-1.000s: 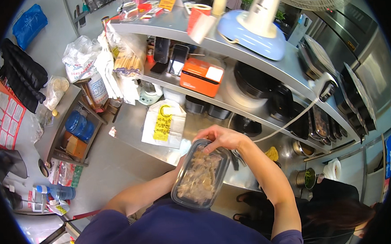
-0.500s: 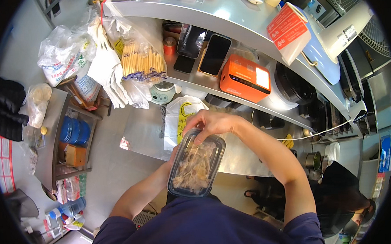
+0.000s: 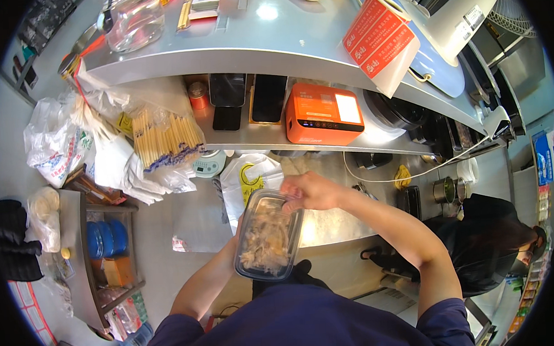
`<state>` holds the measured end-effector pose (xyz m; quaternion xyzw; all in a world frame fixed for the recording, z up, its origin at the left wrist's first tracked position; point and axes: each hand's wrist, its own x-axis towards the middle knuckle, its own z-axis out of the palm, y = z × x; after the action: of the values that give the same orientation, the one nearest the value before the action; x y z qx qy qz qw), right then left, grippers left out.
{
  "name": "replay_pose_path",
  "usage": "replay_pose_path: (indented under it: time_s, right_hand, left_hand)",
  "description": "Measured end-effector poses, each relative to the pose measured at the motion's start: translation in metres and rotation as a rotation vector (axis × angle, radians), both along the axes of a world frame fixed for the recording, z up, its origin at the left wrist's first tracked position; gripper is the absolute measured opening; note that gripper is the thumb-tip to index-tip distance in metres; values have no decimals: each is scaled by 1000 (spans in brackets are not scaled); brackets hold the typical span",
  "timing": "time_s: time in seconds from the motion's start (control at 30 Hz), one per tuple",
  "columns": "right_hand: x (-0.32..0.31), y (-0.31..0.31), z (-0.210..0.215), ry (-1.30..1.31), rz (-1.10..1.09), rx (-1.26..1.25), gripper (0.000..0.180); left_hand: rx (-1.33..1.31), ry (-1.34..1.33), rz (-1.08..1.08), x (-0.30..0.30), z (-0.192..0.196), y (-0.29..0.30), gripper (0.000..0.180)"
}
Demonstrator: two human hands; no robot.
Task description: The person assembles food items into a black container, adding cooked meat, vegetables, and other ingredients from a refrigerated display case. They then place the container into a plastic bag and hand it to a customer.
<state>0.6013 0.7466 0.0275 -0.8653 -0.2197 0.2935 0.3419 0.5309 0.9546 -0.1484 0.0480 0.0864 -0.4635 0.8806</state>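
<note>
A black-rimmed plastic takeaway container (image 3: 269, 236), filled with pale brown food, is held tilted in front of my body. What looks like a clear cover lies over the food, but I cannot tell whether it is fastened. My left hand (image 3: 237, 233) grips the container from its left side, most of its fingers hidden behind it. At the far right corner, my right hand (image 3: 303, 191) is closed, thumb and fingers pinching the rim. Just beyond the container, a white paper bag (image 3: 232, 178) with a yellow print lies on the metal worktop (image 3: 198, 218).
An orange printer (image 3: 324, 114) and phones (image 3: 268, 98) occupy the shelf ahead. Bundled chopsticks (image 3: 165, 138) and plastic bags (image 3: 56, 144) hang at left. A white cable (image 3: 415, 177) droops across the right. Another person (image 3: 481, 240) in black is at the lower right.
My right hand has slid from the container's far edge to its far right corner. The container has shifted slightly left in view, and my head view has turned, moving the surroundings.
</note>
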Motion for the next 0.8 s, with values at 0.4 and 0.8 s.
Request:
replay_pose_path:
  time_s: [0.4, 0.8]
  right_hand:
    - [-70, -12, -15, -727, 19, -40, 13]
    - [-67, -22, -159, -831, -402, 4, 36]
  left_hand:
    - [232, -92, 398, 9, 12, 121, 63]
    - [180, -219, 463, -89, 56, 36, 69]
